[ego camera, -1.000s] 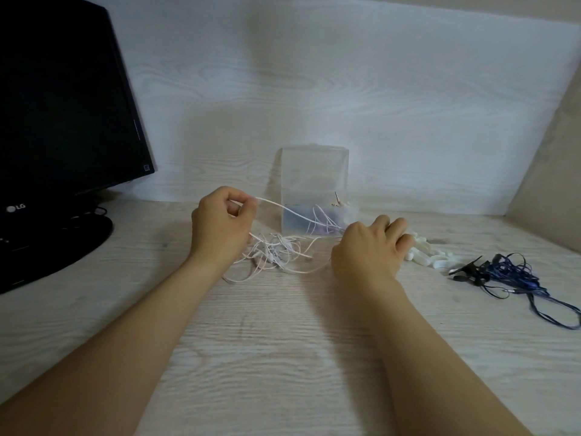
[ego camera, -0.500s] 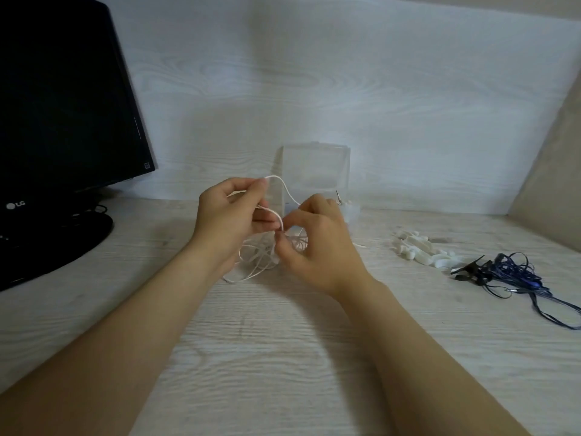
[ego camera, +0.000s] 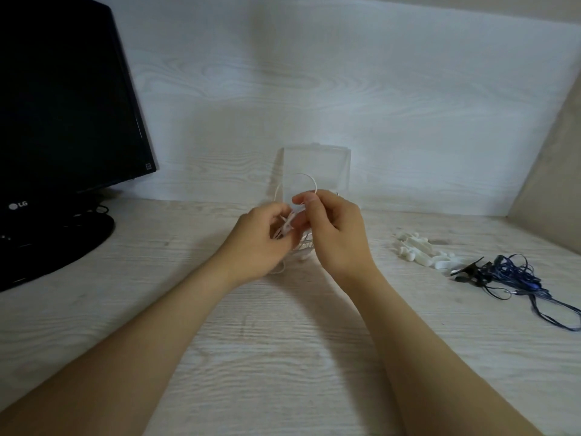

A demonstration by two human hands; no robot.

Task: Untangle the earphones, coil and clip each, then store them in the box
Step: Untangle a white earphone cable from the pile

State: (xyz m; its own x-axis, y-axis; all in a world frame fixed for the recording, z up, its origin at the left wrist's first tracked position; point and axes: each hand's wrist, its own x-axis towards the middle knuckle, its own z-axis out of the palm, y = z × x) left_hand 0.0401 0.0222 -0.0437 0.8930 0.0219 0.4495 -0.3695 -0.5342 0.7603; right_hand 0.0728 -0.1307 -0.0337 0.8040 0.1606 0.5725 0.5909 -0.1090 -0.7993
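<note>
Both hands meet at the centre of the desk, raised just above it: left hand (ego camera: 254, 243) has its fingers curled round a bunch of the white earphones (ego camera: 288, 226), and right hand (ego camera: 336, 234) pinches the same cord between thumb and forefinger, with one loop arching up over the fingertips. Pale wood-grain desk (ego camera: 283, 341) carries everything. Black monitor (ego camera: 63, 99) stands at far left on its round base. Clear plastic box (ego camera: 333, 165) stands upright against the back wall, directly behind the hands; its contents cannot be made out. Blue earphones (ego camera: 515, 275) lie tangled at right, well apart from the hands. White clips (ego camera: 421, 250) lie heaped just left of that tangle, with a black clip (ego camera: 468, 270) between the two.
</note>
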